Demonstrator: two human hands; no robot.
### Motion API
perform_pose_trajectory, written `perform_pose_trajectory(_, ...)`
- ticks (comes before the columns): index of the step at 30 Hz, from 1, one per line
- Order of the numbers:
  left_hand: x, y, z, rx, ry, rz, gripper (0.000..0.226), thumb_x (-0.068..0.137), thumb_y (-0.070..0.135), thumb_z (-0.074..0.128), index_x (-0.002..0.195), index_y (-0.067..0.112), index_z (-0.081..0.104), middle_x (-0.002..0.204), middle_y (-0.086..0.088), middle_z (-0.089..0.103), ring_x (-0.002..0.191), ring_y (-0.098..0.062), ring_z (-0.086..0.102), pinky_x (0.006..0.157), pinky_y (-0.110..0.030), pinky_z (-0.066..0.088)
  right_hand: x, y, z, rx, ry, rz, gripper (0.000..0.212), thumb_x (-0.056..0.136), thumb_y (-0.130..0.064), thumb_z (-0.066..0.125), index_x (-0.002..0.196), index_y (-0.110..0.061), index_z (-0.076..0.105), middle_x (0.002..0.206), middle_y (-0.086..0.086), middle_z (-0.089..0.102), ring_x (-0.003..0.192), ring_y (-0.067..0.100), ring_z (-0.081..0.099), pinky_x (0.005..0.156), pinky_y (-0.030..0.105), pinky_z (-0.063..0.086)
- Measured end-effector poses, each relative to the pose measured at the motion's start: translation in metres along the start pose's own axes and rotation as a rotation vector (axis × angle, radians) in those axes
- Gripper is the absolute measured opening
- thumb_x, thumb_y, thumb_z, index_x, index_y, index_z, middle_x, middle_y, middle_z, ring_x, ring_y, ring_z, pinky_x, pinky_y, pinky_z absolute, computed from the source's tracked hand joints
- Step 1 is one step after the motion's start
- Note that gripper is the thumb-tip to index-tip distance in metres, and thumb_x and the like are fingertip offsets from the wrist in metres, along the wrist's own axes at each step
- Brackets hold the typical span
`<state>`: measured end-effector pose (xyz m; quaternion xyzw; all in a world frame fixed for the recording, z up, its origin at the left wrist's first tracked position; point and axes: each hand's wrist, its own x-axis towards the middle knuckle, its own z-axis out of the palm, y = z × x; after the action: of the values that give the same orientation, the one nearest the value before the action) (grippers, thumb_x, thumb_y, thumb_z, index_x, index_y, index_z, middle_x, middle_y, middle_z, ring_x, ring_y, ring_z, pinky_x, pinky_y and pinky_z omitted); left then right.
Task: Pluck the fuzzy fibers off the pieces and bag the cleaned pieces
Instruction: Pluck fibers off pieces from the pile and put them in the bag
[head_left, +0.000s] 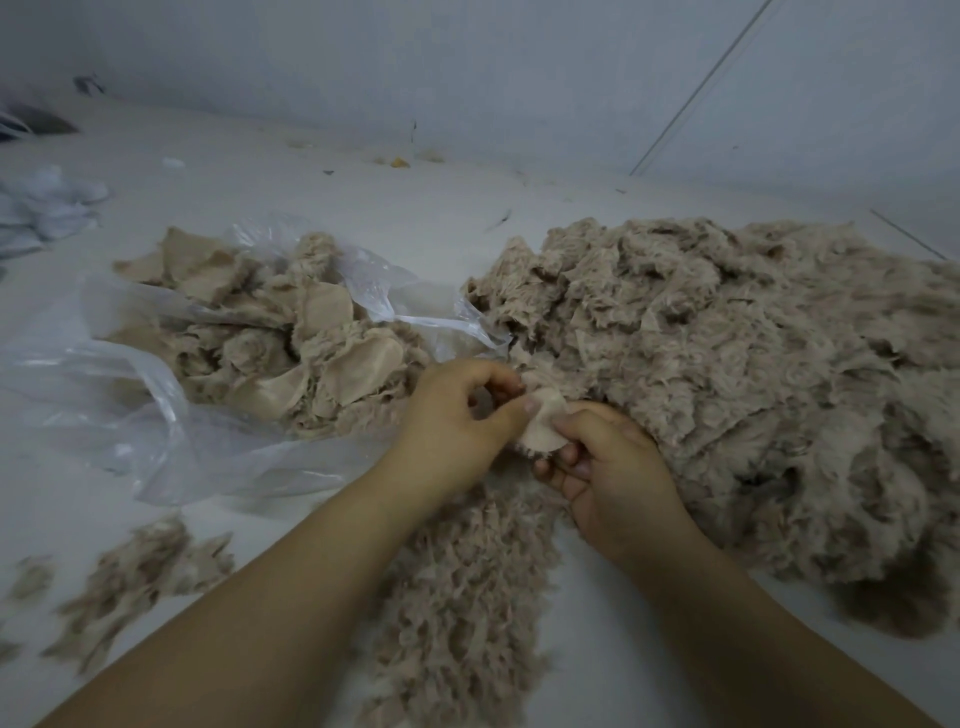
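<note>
I've got both hands pinching one small piece (543, 423), left hand (457, 415) plucking and right hand (613, 467) steadying it, just right of the open bag (156, 395) so cleaned ones drop straight in.

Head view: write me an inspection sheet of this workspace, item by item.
Surface: pale table, strewn with loose fibers.
Job's things: small piece held between both hands; big fuzzy pile on the right; clear plastic bag on the left, open, with pieces in it.
Clutter: plucked fiber tufts near left; fiber strip between the forearms; crumpled white material far left.
Grippers: left hand and right hand both pinch the piece.
Cables: nothing seen.
Surroundings: plain grey wall behind.
</note>
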<state>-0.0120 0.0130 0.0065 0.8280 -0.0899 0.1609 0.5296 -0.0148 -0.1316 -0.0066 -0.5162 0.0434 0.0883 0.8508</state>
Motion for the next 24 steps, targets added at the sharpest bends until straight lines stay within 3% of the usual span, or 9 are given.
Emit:
perform_pose_trajectory(3, 0.0016, 0.0006, 0.0016, -0.155, 0.059, -0.055, 0.019, 0.092, 0.01, 0.065, 0.073, 0.012, 0.068, 0.061, 0.012, 0.061, 0.055, -0.004, 0.051, 0.054, -0.02, 0.044, 0.0002, 0.0012, -0.0004, -0.062, 0.004, 0.004, 0.049, 0.094, 0.002, 0.046, 0.06, -0.016, 0.076, 0.049, -0.001, 0.044, 0.042, 0.003, 0.042, 0.049, 0.022, 0.05)
perform_pose_trajectory(7, 0.0026, 0.004, -0.0002, -0.329, 0.044, -0.089, 0.006, 0.094, 0.009, 0.061, 0.091, 0.015, 0.063, 0.077, 0.011, 0.064, 0.065, -0.008, 0.054, 0.059, -0.022, 0.048, 0.0, 0.0015, -0.0014, -0.074, -0.002, 0.014, 0.048, 0.093, 0.003, 0.045, 0.06, -0.015, 0.074, 0.05, -0.001, 0.042, 0.041, 0.003, 0.041, 0.048, 0.022, 0.05)
perform_pose_trajectory(9, 0.0011, 0.0026, 0.0, -0.319, -0.042, -0.097, 0.019, 0.091, 0.015, 0.067, 0.109, 0.02, 0.063, 0.091, -0.003, 0.065, 0.069, -0.015, 0.053, 0.061, -0.026, 0.049, -0.0007, 0.0005, -0.0015, -0.083, -0.028, 0.017, 0.046, 0.092, 0.004, 0.044, 0.065, -0.014, 0.075, 0.051, 0.0, 0.044, 0.042, 0.003, 0.04, 0.049, 0.021, 0.05)
perform_pose_trajectory(11, 0.0003, 0.0023, 0.0005, -0.273, -0.111, -0.105, 0.026, 0.089, 0.015, 0.07, 0.113, 0.025, 0.065, 0.084, -0.014, 0.063, 0.064, -0.018, 0.052, 0.057, -0.027, 0.047, -0.001, -0.0004, -0.0011, -0.087, -0.07, 0.013, 0.046, 0.092, 0.005, 0.041, 0.073, -0.014, 0.079, 0.055, 0.001, 0.054, 0.042, 0.003, 0.039, 0.049, 0.021, 0.049)
perform_pose_trajectory(16, -0.0002, 0.0045, -0.0002, -0.337, -0.13, -0.122, 0.026, 0.089, 0.007, 0.069, 0.112, 0.019, 0.068, 0.096, -0.013, 0.067, 0.079, -0.036, 0.06, 0.069, -0.04, 0.055, -0.0013, -0.0002, -0.0027, -0.133, -0.141, -0.002, 0.056, 0.088, 0.008, 0.034, 0.082, -0.02, 0.082, 0.061, 0.002, 0.066, 0.04, 0.002, 0.044, 0.047, 0.02, 0.048)
perform_pose_trajectory(18, 0.0001, 0.0042, -0.0021, -0.369, -0.129, -0.119, 0.029, 0.088, 0.006, 0.07, 0.113, 0.021, 0.067, 0.102, -0.02, 0.064, 0.086, -0.043, 0.059, 0.078, -0.05, 0.054, -0.0011, 0.0001, -0.0038, -0.177, -0.162, -0.006, 0.044, 0.08, 0.0, 0.041, 0.086, -0.019, 0.081, 0.067, 0.006, 0.068, 0.044, 0.004, 0.05, 0.048, 0.023, 0.048)
perform_pose_trajectory(21, -0.0001, 0.0052, -0.0057, -0.378, -0.15, -0.106, 0.03, 0.087, 0.003, 0.07, 0.113, 0.019, 0.067, 0.102, -0.028, 0.059, 0.083, -0.039, 0.057, 0.08, -0.056, 0.052, -0.0021, -0.001, -0.006, -0.242, -0.207, -0.023, 0.038, 0.067, -0.012, 0.048, 0.086, -0.019, 0.08, 0.075, 0.008, 0.072, 0.056, 0.012, 0.062, 0.05, 0.027, 0.05)
perform_pose_trajectory(24, -0.0007, 0.0051, -0.0051, -0.33, -0.178, -0.08, 0.024, 0.086, 0.002, 0.071, 0.106, 0.015, 0.07, 0.094, -0.014, 0.067, 0.083, -0.041, 0.059, 0.078, -0.054, 0.053, -0.0039, -0.0002, -0.0043, -0.227, -0.23, -0.093, 0.022, 0.082, -0.023, 0.06, 0.088, -0.015, 0.08, 0.084, 0.011, 0.075, 0.073, 0.017, 0.07, 0.059, 0.025, 0.053)
